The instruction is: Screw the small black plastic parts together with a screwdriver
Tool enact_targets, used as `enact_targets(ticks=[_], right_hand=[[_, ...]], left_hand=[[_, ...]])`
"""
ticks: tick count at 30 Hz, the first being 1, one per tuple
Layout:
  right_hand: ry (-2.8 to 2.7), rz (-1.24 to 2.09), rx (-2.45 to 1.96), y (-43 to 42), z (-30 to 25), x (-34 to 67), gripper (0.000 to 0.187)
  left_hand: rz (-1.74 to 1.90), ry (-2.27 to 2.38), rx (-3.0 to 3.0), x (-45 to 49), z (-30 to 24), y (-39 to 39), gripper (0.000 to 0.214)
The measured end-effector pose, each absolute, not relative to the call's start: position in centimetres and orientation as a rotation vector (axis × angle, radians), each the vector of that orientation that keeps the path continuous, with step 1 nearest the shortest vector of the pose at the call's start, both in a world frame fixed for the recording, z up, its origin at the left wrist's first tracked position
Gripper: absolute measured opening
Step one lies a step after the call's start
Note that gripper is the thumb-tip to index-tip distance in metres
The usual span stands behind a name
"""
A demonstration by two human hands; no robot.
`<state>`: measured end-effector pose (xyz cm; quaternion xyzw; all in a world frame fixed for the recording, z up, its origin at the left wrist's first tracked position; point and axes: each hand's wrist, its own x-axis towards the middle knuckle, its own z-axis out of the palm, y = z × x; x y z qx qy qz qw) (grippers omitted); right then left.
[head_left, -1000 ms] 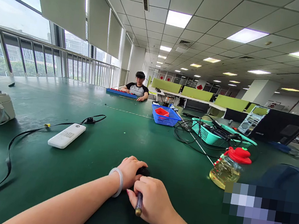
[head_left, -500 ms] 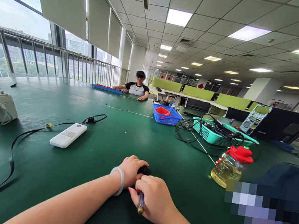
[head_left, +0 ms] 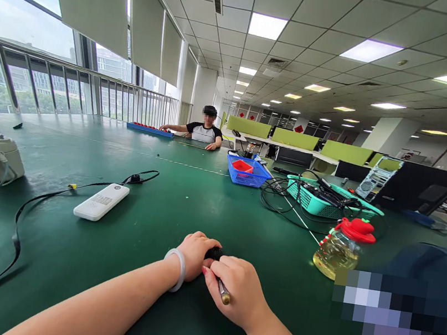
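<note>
My left hand (head_left: 193, 255), with a pale bangle at the wrist, is closed around a small black object (head_left: 214, 253) on the green table. Only part of that object shows between the fingers, so its kind is unclear. Close against it on the right, my right hand (head_left: 238, 286) is closed on a slim pen-like tool (head_left: 223, 290). The tool's brass-coloured rear end points down toward me. Its front end is hidden behind my right fingers, and I cannot tell whether it touches the black object.
A white power bank (head_left: 101, 201) and a black cable (head_left: 40, 196) lie left on the table (head_left: 144, 251). To the right are a red-lidded bottle (head_left: 339, 249), a teal basket of cables (head_left: 319, 204) and a blue basket (head_left: 243, 177). Across sits a person (head_left: 205, 128) beside a blue tray (head_left: 149, 130).
My right hand has shifted slightly right and up, and the tool's rear end has swung right and upward. My left hand stays in place. Across the table, the blue tray has moved left.
</note>
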<state>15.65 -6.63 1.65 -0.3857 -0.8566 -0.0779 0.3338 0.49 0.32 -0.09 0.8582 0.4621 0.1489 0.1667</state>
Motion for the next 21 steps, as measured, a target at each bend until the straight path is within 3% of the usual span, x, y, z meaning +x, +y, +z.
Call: enact_targets(ticks=[21], right_hand=[[-2.269,-0.288,-0.863,-5.68,1.45,16.3,0.036]], left_hand=[[0.461,1.389,2.346,0.49,-0.4,0.83,0.043]])
